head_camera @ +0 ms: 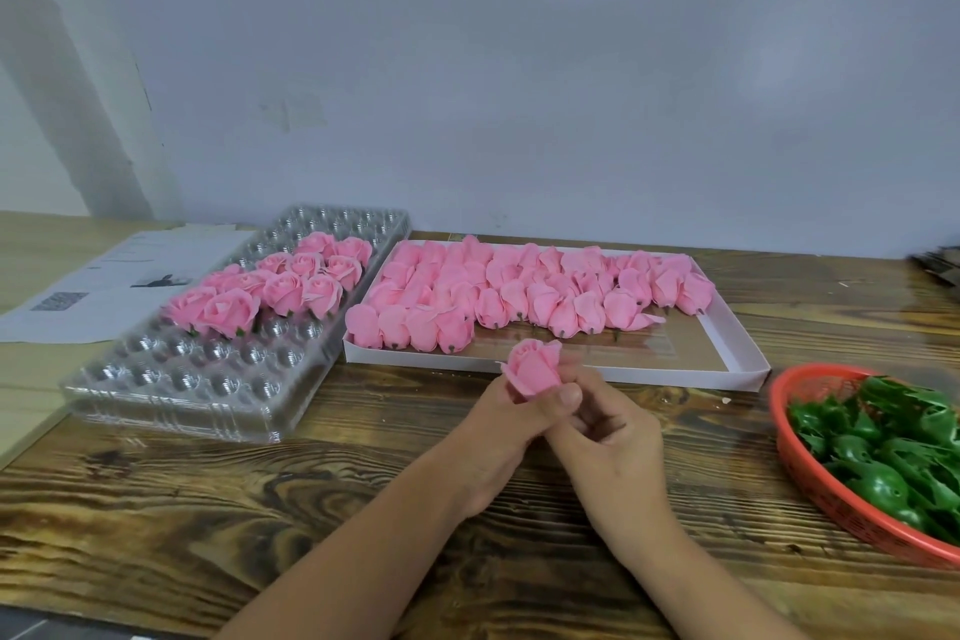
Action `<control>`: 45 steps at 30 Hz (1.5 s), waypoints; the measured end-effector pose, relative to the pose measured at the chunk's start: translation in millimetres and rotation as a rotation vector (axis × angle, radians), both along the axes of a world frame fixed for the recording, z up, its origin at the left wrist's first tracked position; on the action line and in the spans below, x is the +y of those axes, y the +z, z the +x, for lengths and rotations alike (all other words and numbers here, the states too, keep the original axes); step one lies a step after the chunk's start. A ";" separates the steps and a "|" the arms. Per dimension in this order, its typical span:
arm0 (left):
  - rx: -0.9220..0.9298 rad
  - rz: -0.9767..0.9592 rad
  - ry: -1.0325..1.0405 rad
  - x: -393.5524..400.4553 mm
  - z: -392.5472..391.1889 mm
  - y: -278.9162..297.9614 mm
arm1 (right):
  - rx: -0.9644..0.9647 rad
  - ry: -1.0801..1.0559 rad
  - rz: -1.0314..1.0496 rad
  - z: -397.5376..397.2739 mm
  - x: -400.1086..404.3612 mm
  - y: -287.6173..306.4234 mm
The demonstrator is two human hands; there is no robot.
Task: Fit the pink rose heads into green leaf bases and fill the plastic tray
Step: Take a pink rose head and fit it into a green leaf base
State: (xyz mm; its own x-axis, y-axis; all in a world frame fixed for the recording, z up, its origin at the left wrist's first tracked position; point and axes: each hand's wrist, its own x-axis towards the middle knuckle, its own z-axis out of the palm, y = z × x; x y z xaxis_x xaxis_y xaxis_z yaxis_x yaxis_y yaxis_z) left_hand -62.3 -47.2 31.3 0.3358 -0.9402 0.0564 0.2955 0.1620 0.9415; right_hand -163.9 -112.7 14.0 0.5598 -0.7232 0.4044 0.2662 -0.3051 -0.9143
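A pink rose head (535, 367) is held up over the wooden table, gripped at its base by my left hand (501, 426). My right hand (610, 437) is curled against the same base from the right; its underside is hidden by my fingers. The clear plastic tray (171, 379) lies at the left with several finished roses (270, 288) in its middle rows. A white box (737, 348) holds several loose rose heads (519, 291). Green leaf bases (893, 452) fill a red basket (810, 483) at the right.
Printed paper sheets (104, 276) lie at the far left beside the tray. A grey wall stands behind the table. A dark object (940, 263) shows at the right edge.
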 end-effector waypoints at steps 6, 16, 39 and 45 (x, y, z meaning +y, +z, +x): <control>-0.042 0.050 -0.043 3.9 7.5 -3.6 | -0.004 0.138 0.016 0.8 6.0 3.1; 0.097 0.039 -0.049 3.3 10.9 -7.7 | 0.029 0.164 0.040 1.1 5.4 5.1; 0.070 0.029 -0.029 1.4 17.9 -10.0 | 0.024 0.195 0.120 -1.4 5.3 9.2; -0.025 0.076 0.014 0.8 15.6 -12.9 | 0.053 0.162 0.128 0.7 3.3 7.6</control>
